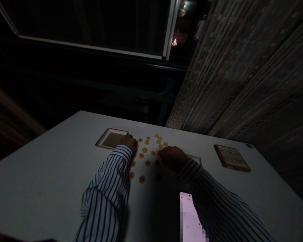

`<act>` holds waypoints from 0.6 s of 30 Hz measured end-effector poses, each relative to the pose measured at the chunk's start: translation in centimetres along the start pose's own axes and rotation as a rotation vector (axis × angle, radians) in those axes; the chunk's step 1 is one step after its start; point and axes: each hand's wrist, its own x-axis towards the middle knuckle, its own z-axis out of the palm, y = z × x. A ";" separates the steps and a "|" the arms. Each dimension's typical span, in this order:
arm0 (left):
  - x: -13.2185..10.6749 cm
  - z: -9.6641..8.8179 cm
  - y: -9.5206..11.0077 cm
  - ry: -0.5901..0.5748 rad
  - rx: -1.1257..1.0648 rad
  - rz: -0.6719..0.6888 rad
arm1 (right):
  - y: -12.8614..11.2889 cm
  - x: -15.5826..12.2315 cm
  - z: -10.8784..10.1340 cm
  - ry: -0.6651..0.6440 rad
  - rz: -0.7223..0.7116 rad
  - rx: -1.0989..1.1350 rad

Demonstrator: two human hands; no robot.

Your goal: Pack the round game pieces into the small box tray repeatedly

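Currently you have both hands down among a loose scatter of small, round, pale-yellow discs [141, 155], several marked in red, near the middle of a smooth white tabletop [53, 174]. Your left hand [129, 142] is at the left edge of that scatter, its fingers bent downward beside the discs; whether they pinch one, you cannot tell from this angle. Just left of it, partly covered by your fingers, lies a shallow rectangular open tray with a brownish rim and a tan panel inside [111, 139].

Your right hand [173, 157] is at the right side of the scatter, its fingers curled in and pointing left toward the discs next to them. The back of the hand hides the fingertips, so you cannot tell whether it grips anything. Some discs on the far side show plain faces, while the ones nearer you mostly carry red marks.

Behind your right wrist, a pale-edged flat object [195, 158] shows only in part. Farther right, well apart from the discs, lies a flat rectangular box with a printed tan top and brown sides [232, 158]. Nearer you, a lit phone with a pinkish screen [189, 215] lies partly under your blue-and-white striped right sleeve [224, 201].
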 end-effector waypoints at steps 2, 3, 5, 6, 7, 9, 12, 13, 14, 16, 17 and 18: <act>0.0 -0.1 -0.1 0.002 0.008 0.013 | 0.0 -0.1 -0.2 -0.002 -0.002 0.003; 0.1 -0.1 -0.1 0.006 0.012 0.020 | 0.0 -0.2 -0.3 -0.004 -0.003 0.002; 0.1 0.0 -0.3 0.013 0.021 0.031 | 0.1 -0.3 -0.4 -0.011 0.005 -0.006; 0.1 0.0 -0.3 0.021 0.024 0.039 | 0.1 -0.3 -0.5 -0.011 0.005 -0.008; 0.2 0.0 -0.4 0.032 0.023 0.049 | 0.2 -0.4 -0.5 -0.010 0.003 -0.007; 0.2 0.0 -0.4 0.063 0.006 0.082 | 0.3 -0.4 -0.4 -0.005 -0.004 0.001; 0.2 -0.2 -0.1 0.122 -0.058 0.117 | 0.6 -0.5 -0.2 0.013 -0.008 0.019; 0.2 -0.4 0.1 0.143 -0.082 0.119 | 0.6 -0.6 -0.1 0.017 -0.009 0.023; 0.1 -0.5 0.3 0.163 -0.105 0.119 | 0.6 -0.6 -0.1 0.022 -0.006 0.027; 0.0 -1.0 0.7 0.200 -0.141 0.123 | 0.6 -0.7 0.0 0.025 0.011 0.032; 0.0 -1.2 0.9 0.215 -0.154 0.136 | 0.6 -0.7 0.0 0.026 0.018 0.033; -0.1 -1.4 1.1 0.231 -0.166 0.156 | 0.7 -0.7 0.1 0.028 0.021 0.034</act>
